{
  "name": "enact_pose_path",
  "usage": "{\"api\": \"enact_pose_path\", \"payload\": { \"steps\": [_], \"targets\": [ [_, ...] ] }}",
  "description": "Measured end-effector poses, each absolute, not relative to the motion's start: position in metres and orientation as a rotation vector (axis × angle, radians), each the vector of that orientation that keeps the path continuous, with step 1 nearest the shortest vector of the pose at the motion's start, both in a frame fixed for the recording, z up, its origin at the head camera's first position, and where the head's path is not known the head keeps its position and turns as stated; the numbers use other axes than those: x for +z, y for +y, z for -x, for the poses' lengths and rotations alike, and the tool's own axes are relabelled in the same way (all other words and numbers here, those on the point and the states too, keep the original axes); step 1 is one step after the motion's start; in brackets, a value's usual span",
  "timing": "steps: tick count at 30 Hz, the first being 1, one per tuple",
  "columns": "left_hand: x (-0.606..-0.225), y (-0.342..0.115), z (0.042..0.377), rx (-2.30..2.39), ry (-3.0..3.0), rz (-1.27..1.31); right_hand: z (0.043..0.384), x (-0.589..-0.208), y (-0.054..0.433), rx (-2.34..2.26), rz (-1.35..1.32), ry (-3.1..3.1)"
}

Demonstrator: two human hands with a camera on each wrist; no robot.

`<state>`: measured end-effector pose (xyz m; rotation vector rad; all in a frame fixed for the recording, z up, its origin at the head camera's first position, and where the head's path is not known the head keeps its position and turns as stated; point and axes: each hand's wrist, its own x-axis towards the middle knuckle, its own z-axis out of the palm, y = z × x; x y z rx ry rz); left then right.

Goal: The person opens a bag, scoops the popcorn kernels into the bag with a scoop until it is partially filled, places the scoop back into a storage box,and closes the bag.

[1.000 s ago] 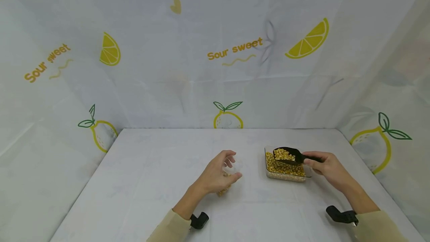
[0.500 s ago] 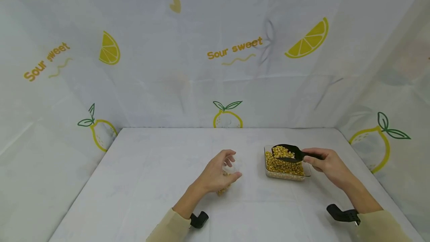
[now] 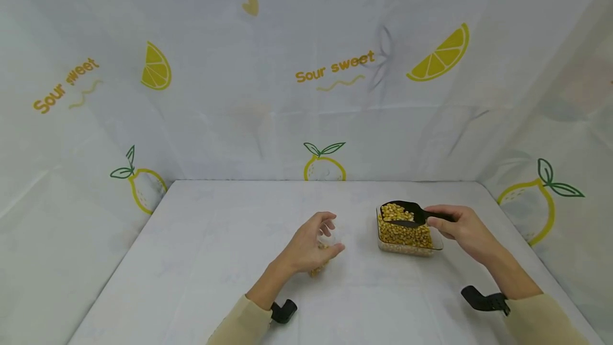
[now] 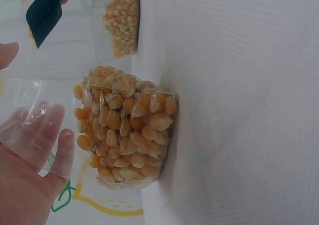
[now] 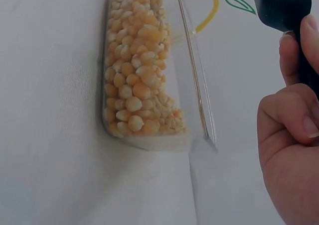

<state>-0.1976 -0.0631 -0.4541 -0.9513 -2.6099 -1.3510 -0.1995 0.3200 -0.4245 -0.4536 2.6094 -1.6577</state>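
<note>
We see the person's right hand [image 3: 462, 228] pinching the handle of a black scoop [image 3: 419, 213] between thumb and fingers, its other fingers curled in. The scoop carries yellow corn kernels [image 3: 396, 213] and is raised above a clear, hard-walled rectangular container [image 3: 436, 240], apart from its rim. We find that container towards the right edge of the white cloth-covered table [image 3: 215, 238], nearer the far right corner than the far left one; more corn kernels fill most of it, with a bare patch at its right end.

The person's left hand [image 3: 306, 245] holds a clear plastic bag [image 4: 67, 93] by its upper part, fingers and thumb curved round it and set apart from each other; we see the fingers through the film. The bag stands on the table, about midway between the left and right edges and left of the container, its lower part packed with orange-yellow kernels [image 4: 127, 133].

Each wrist wears a black device, and both sleeves [image 3: 241, 325] are pale beige. Beyond the table's far edge we see a white backdrop [image 3: 215, 121] printed with lemons and "Sour sweet".
</note>
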Motion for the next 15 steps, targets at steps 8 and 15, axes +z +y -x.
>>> {"api": "enact_pose_path", "payload": {
  "steps": [8,15],
  "targets": [
    [-0.454,-0.063,0.199,-1.34,-2.611,0.948,0.201,-0.416,0.308,-1.647,0.448,2.605],
    [-0.455,-0.062,0.199,-1.34,-2.623,0.936,0.2,-0.411,0.295,-1.649,0.47,2.599]
  ]
}}
